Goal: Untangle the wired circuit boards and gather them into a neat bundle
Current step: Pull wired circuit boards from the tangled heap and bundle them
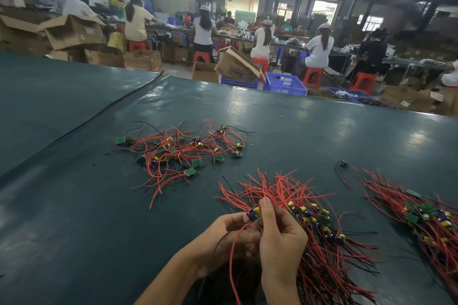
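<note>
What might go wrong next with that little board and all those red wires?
The left hand and right hand pinch one board whose red wire trails down; a tug might strain its joints.
The bundle beside the right hand fans loosely, so its wires may snag the board.
The far pile looks knotted; pulling one board could drag others.
</note>
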Action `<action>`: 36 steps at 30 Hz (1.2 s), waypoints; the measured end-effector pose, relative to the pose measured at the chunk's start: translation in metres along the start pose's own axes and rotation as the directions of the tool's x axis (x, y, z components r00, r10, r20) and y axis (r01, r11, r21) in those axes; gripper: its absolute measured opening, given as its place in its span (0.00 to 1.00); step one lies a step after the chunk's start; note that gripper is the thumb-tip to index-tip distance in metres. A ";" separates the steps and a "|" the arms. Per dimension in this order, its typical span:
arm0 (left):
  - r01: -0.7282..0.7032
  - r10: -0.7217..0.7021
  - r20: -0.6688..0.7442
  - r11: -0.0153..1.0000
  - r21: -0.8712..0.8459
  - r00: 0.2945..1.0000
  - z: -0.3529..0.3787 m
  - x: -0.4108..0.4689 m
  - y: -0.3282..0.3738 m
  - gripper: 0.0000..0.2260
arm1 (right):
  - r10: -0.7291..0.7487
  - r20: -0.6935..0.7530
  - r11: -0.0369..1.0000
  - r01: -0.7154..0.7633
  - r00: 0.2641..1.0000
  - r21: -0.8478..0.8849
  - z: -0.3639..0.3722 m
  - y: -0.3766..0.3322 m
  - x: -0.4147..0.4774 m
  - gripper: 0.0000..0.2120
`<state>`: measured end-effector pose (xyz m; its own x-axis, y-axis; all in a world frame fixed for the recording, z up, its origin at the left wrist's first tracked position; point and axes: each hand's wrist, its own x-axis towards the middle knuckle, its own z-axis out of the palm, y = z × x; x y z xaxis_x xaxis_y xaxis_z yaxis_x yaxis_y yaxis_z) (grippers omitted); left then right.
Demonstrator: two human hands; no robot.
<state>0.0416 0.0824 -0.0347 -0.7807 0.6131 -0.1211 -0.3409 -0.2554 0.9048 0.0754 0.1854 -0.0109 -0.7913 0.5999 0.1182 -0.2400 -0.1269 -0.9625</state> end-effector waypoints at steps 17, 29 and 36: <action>-0.259 0.270 -0.357 0.963 0.080 0.894 0.010 0.000 0.008 0.24 | -0.142 0.156 0.985 0.156 0.978 -0.079 0.004 -0.002 -0.007 0.08; -0.412 0.477 -0.375 0.878 0.243 0.795 0.012 -0.003 0.015 0.17 | 0.197 -0.037 0.964 -0.186 0.980 0.189 0.001 -0.006 0.002 0.08; -0.398 0.520 -0.192 0.802 0.445 0.833 0.006 -0.007 0.018 0.16 | 0.173 -0.065 0.959 -0.153 0.983 0.240 -0.008 -0.015 0.010 0.08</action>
<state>0.0445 0.0779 -0.0147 -0.9276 0.2343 0.2910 0.2705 -0.1160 0.9557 0.0751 0.1993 0.0025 -0.7827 0.6188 -0.0659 -0.2442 -0.4028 -0.8821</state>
